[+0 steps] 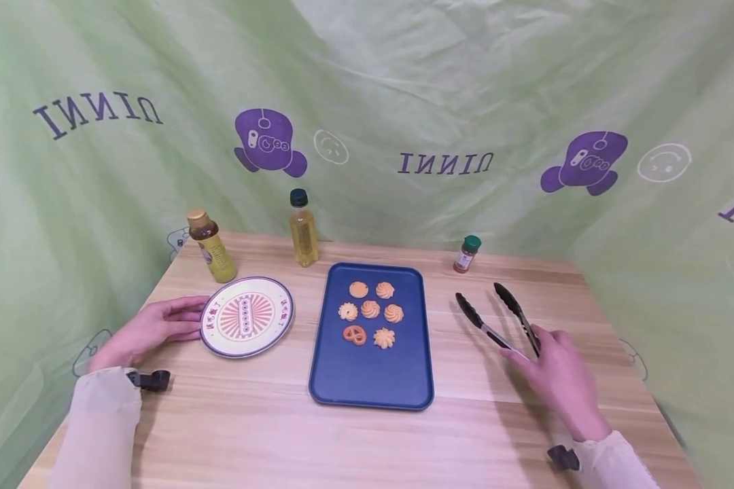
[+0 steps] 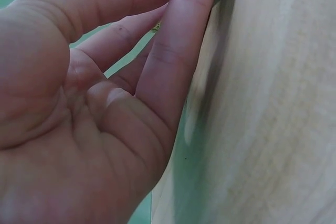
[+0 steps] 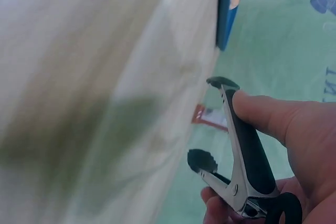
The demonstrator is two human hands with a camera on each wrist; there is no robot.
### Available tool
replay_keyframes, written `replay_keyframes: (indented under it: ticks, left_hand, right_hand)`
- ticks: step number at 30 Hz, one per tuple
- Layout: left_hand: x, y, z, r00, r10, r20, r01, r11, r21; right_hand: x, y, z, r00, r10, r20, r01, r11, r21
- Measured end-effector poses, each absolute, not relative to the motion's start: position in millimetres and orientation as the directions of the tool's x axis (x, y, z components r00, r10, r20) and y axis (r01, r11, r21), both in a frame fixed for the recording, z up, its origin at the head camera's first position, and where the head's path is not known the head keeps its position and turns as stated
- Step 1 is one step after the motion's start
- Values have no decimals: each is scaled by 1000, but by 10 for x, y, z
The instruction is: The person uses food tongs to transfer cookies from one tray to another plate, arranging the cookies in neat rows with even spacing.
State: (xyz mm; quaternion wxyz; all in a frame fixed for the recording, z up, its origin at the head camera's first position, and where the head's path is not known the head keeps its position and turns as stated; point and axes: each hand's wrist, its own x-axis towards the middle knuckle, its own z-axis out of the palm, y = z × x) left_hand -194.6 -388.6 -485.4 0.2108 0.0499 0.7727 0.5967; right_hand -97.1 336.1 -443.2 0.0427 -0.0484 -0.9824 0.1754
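Step in hand, judged from the pose: taking up the tool, with nothing yet gripped between its tips.

Right hand (image 1: 559, 380), near the right edge of the pale wood-grain table (image 1: 281, 421): fingers curled round the hinge end of the black-tipped steel tongs (image 1: 498, 319), thumb pressed along one arm in the right wrist view (image 3: 244, 156). Tong arms sprung apart in a V, scalloped tips pointing toward the far edge, nothing between them.

Left hand (image 1: 149, 329), near the left edge: fingers straight and relaxed, holding nothing, tips touching the left rim of the round white ceramic plate with a red sunburst pattern (image 1: 247, 316).

Centre of the table: rectangular dark-blue tray with rounded corners (image 1: 370, 377), smooth and matt, carrying six small golden piped biscuits (image 1: 370, 310) in its far half, ridged swirls save one pretzel-shaped piece; near half bare.

Next move, as a judgement: lifting the tongs clear, swinging the tips left over the tray and closing gently, since crumbly ridged biscuits break under hard pressure; steadying the plate meanwhile.

Along the far edge: yellow-capped bottle of amber liquid (image 1: 212, 246) at the left corner, green-capped clear bottle of yellow oil (image 1: 302, 229) beside it, small green-lidded spice jar (image 1: 467, 254) beyond the tongs.

Behind: creased green printed cloth (image 1: 440, 81).
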Motion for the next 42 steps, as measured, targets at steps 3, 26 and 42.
replay_keyframes:
  ticks: [3, 26, 42]
  left_hand:
    - [-1943, -3888, -4850, -907, 328, -266, -174, 282, 943]
    - [-1918, -3836, -4816, -912, 306, -275, -174, 318, 932]
    - [-1951, -3831, -4814, -912, 307, -271, -152, 362, 920]
  right_hand:
    - [-1017, 3267, -4385, -990, 64, 125, 14, 930, -368]
    - [-1696, 2504, -4116, -985, -145, 92, -171, 859, -482]
    - [-1935, 2157, -3958, -958, -286, -4, -255, 860, -443]
